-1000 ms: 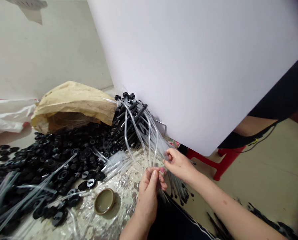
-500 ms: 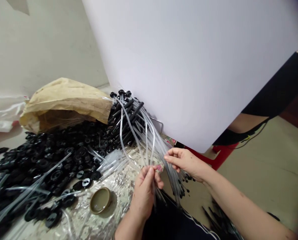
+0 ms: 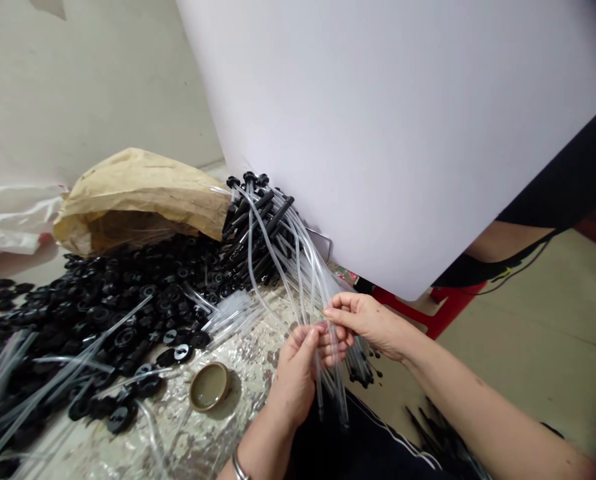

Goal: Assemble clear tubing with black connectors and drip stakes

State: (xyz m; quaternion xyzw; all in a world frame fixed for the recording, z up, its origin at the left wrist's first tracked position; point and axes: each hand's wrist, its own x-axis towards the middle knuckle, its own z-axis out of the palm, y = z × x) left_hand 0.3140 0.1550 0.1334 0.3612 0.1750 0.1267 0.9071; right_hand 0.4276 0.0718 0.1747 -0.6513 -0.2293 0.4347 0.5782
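Observation:
My left hand (image 3: 303, 360) is closed around several clear plastic tubes (image 3: 301, 283) whose lower ends dangle below it. Right beside it, my right hand (image 3: 361, 320) pinches another clear tube between thumb and forefinger. From both hands the tubes run up to black round caps (image 3: 249, 179) at the top of a heap of black stems (image 3: 265, 227). More tubes with small black tips (image 3: 362, 377) hang behind and below my right hand.
A large pile of black caps (image 3: 143, 293) covers the left of the table, before an open paper bag (image 3: 143, 177). A small bowl of liquid (image 3: 209, 387) stands near the front. A white board (image 3: 368, 133) rises behind; a red stool (image 3: 443, 310) stands at right.
Both hands have come closer together. The left has opened its palm more under the tubes, and the right now pinches a tube beside it. The view has shifted slightly.

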